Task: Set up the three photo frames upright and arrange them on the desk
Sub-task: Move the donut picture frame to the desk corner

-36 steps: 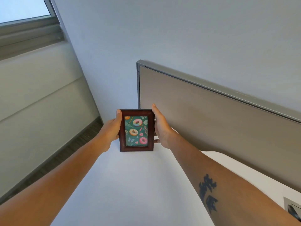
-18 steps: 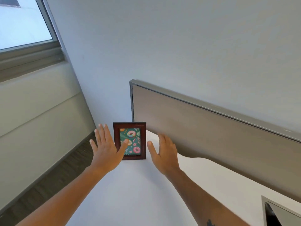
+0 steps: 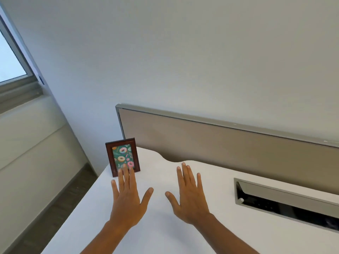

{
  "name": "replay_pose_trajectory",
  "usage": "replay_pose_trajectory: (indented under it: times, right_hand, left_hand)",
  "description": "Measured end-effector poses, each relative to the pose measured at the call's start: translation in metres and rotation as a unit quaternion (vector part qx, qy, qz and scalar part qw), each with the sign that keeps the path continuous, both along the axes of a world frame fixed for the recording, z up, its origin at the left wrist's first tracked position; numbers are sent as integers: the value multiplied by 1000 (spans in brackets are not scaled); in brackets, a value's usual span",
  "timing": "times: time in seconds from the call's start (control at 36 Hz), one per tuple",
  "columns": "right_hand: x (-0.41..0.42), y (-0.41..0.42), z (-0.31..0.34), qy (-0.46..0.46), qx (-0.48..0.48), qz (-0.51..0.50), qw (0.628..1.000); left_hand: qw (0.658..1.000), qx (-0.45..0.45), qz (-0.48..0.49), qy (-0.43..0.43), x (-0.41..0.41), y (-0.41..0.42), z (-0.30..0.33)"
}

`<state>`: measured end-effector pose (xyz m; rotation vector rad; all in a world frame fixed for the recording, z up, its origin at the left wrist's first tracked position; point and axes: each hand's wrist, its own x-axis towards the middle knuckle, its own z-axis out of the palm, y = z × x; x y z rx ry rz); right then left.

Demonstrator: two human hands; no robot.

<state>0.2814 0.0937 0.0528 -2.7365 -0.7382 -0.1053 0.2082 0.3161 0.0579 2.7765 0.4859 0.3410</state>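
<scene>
A small dark-red wooden photo frame [image 3: 122,156] with a doughnut picture on green stands upright at the far left corner of the white desk [image 3: 161,233]. My left hand [image 3: 128,200] hovers in front of it, fingers spread and holding nothing; its fingertips overlap the frame's lower edge in the view. My right hand [image 3: 189,195] is further right over the desk, also spread and holding nothing. No other photo frame is in view.
A beige partition panel [image 3: 220,145] with a grey rim runs along the desk's back edge. A grey cable tray slot [image 3: 286,202] is set into the desk at the right. The desk's left edge drops to a dark floor [image 3: 55,211]; a window [image 3: 11,57] is upper left.
Both hands let go of the frame, which now stands by itself, and drew back toward me with fingers spread. The view has tilted down and right, revealing the cable slot.
</scene>
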Motion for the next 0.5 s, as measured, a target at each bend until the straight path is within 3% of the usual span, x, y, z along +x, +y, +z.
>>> replay_pose_trajectory:
  times: [0.22, 0.5]
  right_hand:
    - [-80, -91, 18, -29, 11, -32, 999]
    - [-183, -199, -4, -36, 28, -112, 993]
  left_hand:
    - [994, 2, -104, 17, -53, -118, 12]
    - [973, -36, -220, 66, -118, -251, 1]
